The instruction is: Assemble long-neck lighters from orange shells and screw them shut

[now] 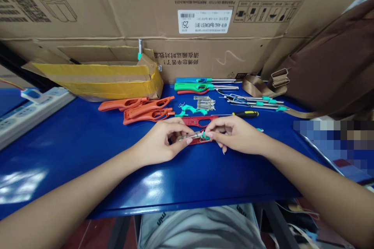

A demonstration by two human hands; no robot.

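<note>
My left hand (160, 140) pinches a small clear lighter fuel tank (193, 135) between thumb and fingers. At the tank's right end sits a small teal plastic piece (203, 136), and my right hand (238, 135) has its fingertips closed on it. Just beneath the hands lies a red lighter shell half (194, 142), partly covered by them. Behind it is another red shell half (194, 121). Several loose teal pieces (191, 109) and more clear fuel tanks (206, 103) lie a little farther back.
Orange lighter shells (137, 109) lie at left before a yellow-taped cardboard box (102, 81). Behind the hands are a green lighter (193, 86), a blue lighter (193, 80), metal lighter tubes with wires (260, 103) and a screwdriver (245, 114). A power strip (37, 113) runs along the left edge.
</note>
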